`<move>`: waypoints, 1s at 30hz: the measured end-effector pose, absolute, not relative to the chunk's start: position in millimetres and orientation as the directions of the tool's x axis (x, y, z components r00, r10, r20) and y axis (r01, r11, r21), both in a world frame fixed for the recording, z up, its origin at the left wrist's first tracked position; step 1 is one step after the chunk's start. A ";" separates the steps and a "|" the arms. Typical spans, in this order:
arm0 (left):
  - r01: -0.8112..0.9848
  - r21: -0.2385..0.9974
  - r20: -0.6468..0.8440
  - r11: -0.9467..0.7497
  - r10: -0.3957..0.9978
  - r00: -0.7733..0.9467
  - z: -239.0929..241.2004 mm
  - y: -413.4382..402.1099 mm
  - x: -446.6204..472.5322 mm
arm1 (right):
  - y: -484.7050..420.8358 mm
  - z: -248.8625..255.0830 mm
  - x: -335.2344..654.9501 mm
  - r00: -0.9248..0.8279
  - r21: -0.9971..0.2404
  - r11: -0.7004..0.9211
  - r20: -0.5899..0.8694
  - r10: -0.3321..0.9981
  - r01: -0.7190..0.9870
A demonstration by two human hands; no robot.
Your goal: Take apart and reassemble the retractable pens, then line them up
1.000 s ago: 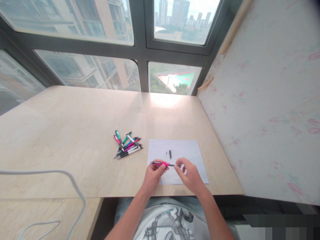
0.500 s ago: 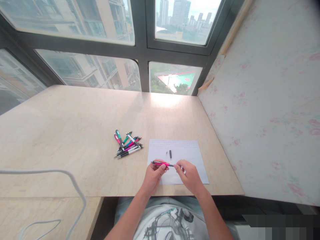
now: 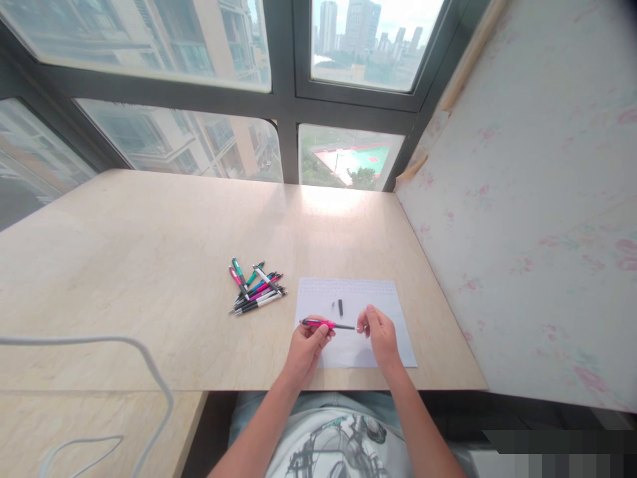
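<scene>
My left hand [image 3: 307, 345] is closed round a pink pen [image 3: 319, 323], held level above a white sheet of paper [image 3: 388, 299]. A thin dark refill sticks out of the pen's right end. My right hand [image 3: 379, 332] pinches its fingers together just right of that tip; what they hold, if anything, is too small to make out. Two small dark pen parts [image 3: 340, 307] lie on the paper beyond the pen.
A heap of several coloured pens [image 3: 256, 288] lies on the beige table [image 3: 149, 265] left of the paper. A white cable [image 3: 149, 372] loops over the near left edge. Windows stand behind, and a flowered wall [image 3: 522, 199] rises at the right.
My right hand has drawn a little to the right, away from the pen, and more of the thin refill shows. The left hand has kept still.
</scene>
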State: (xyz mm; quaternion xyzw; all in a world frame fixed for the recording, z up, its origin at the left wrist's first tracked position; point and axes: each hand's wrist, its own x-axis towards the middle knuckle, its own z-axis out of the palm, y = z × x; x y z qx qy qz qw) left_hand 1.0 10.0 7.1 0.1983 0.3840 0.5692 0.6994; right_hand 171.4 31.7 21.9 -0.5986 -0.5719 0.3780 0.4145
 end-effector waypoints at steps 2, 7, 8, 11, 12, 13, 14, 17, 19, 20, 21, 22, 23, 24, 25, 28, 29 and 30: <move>-0.658 0.701 -0.315 0.275 0.947 0.060 7.1 10.6 0.8 | 39.7 16.1 167.6 0.094 -0.852 0.024 0.085 0.992 0.523; -0.668 0.690 -0.309 0.277 0.948 0.075 6.9 10.9 0.9 | 51.6 4.5 145.3 0.032 -0.551 0.056 0.149 0.988 0.833; -0.666 0.691 -0.309 0.280 0.948 0.079 6.7 10.8 1.1 | 52.4 3.3 140.7 0.037 -0.511 0.042 0.143 0.989 0.859; -0.656 0.698 -0.312 0.287 0.946 0.081 6.1 10.6 1.7 | 53.4 2.3 132.0 0.070 -0.440 -0.022 0.092 0.993 0.898; -0.653 0.701 -0.314 0.287 0.946 0.078 5.9 10.6 1.8 | 53.4 2.7 131.5 0.078 -0.437 -0.036 0.077 0.994 0.899; -0.652 0.702 -0.317 0.287 0.946 0.075 5.7 10.7 1.9 | 53.4 3.3 132.4 0.081 -0.449 -0.041 0.070 0.994 0.893; -0.651 0.702 -0.318 0.287 0.945 0.074 5.6 10.8 1.9 | 53.1 4.0 135.0 0.078 -0.474 -0.035 0.073 0.994 0.880; -0.653 0.700 -0.317 0.289 0.945 0.078 5.5 11.4 1.7 | 49.9 6.7 151.6 0.047 -0.618 0.017 0.087 0.995 0.786; -0.655 0.696 -0.319 0.294 0.944 0.085 5.8 11.7 1.4 | 44.3 8.8 168.4 0.037 -0.737 0.008 0.044 0.998 0.676; -0.656 0.694 -0.321 0.297 0.943 0.088 5.9 11.8 1.3 | 40.4 10.2 177.5 0.033 -0.799 -0.013 0.008 0.999 0.602; -0.656 0.692 -0.324 0.300 0.942 0.089 6.2 11.8 1.3 | 36.0 11.8 186.5 0.015 -0.841 -0.038 -0.035 0.999 0.539; -0.657 0.691 -0.326 0.302 0.941 0.090 6.4 11.8 1.3 | 31.1 13.8 195.1 0.002 -0.866 -0.062 -0.070 0.998 0.495; -0.656 0.691 -0.328 0.303 0.940 0.089 6.6 11.7 1.3 | 26.2 16.1 202.9 0.000 -0.882 -0.078 -0.088 0.996 0.465; -0.655 0.692 -0.330 0.304 0.940 0.087 6.7 11.5 1.3 | 21.3 18.5 209.7 -0.007 -0.893 -0.088 -0.101 0.995 0.441; -0.653 0.693 -0.331 0.304 0.940 0.085 6.8 11.4 1.4 | 16.9 21.1 215.2 -0.006 -0.903 -0.093 -0.106 0.994 0.420; -0.646 0.700 -0.331 0.304 0.940 0.084 6.3 11.1 1.6 | 7.4 28.0 224.1 0.006 -0.925 -0.088 -0.093 0.996 0.370; -0.644 0.702 -0.328 0.302 0.941 0.083 6.0 11.1 1.6 | 5.7 29.9 224.7 0.009 -0.930 -0.081 -0.084 0.996 0.359; -0.643 0.705 -0.324 0.299 0.942 0.083 5.6 11.1 1.6 | 4.6 31.5 224.2 0.009 -0.933 -0.072 -0.074 0.997 0.352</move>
